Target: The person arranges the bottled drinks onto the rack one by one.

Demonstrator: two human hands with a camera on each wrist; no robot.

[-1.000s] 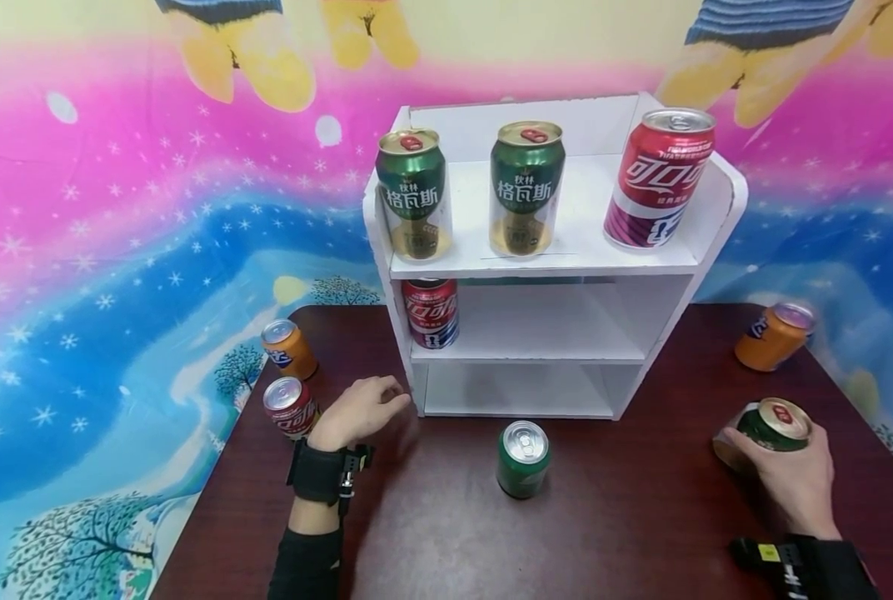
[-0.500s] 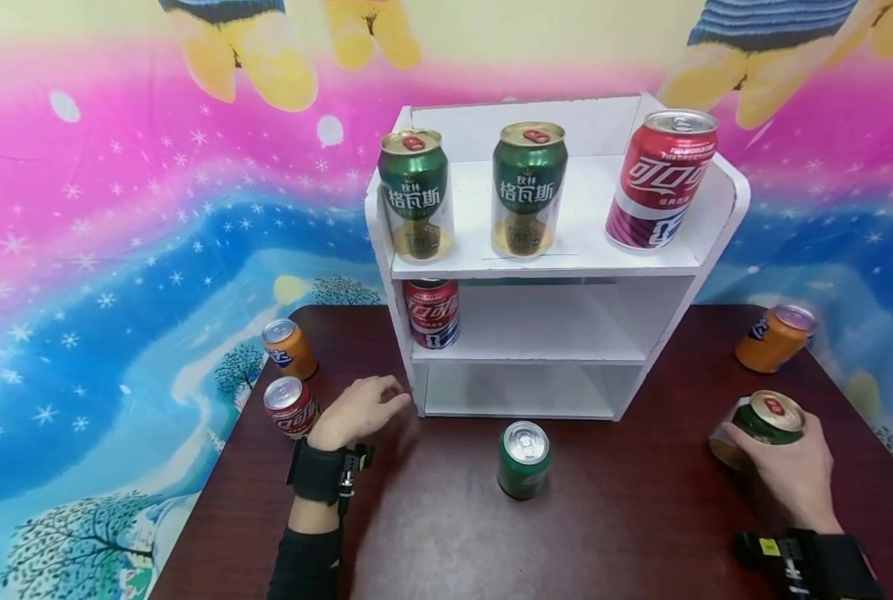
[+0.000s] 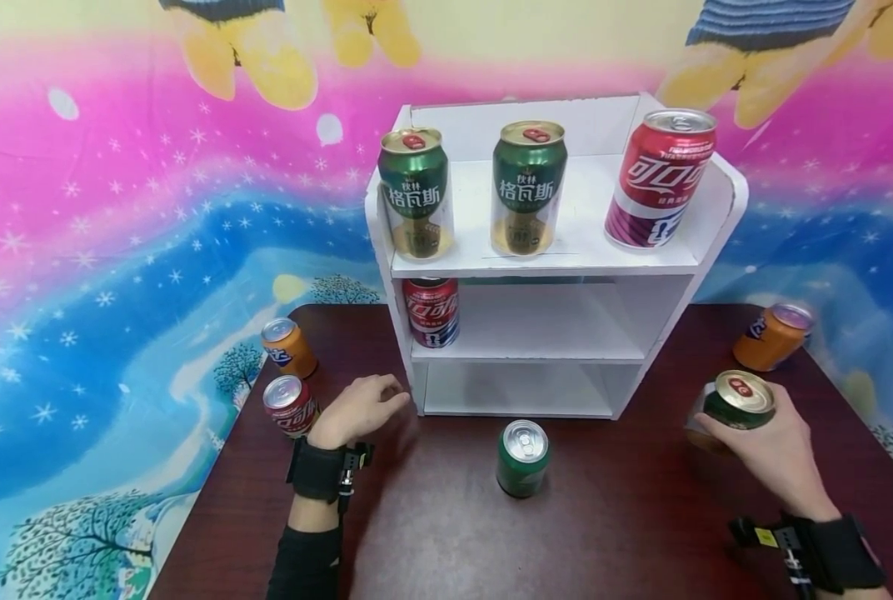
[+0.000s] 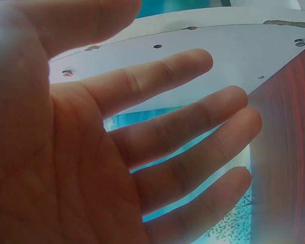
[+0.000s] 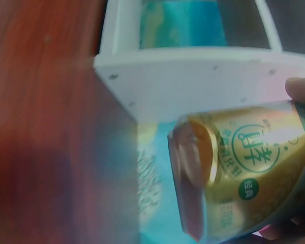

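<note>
My right hand (image 3: 780, 454) grips a green-and-gold drink can (image 3: 742, 398) at the right of the table in the head view. In the right wrist view the can's (image 5: 249, 173) gold lower part shows and its base looks off the tabletop. My left hand (image 3: 361, 410) holds nothing and lies by the shelf's lower left corner, near a red cola can (image 3: 291, 407); its fingers (image 4: 162, 132) are spread loosely. Two green-and-gold cans (image 3: 527, 192) and a red cola can (image 3: 662, 179) stand on the white shelf's (image 3: 544, 321) top level. Another red cola can (image 3: 433, 312) stands at the left of the middle level.
A green can (image 3: 523, 458) stands on the dark wooden table (image 3: 446, 533) before the shelf. One orange soda can (image 3: 289, 348) is at the far left, and another orange soda can (image 3: 774, 336) at the far right. A printed cloth (image 3: 117, 208) hangs behind.
My right hand has moved left and slightly toward the shelf, carrying the green-and-gold can. My left hand has stayed in place.
</note>
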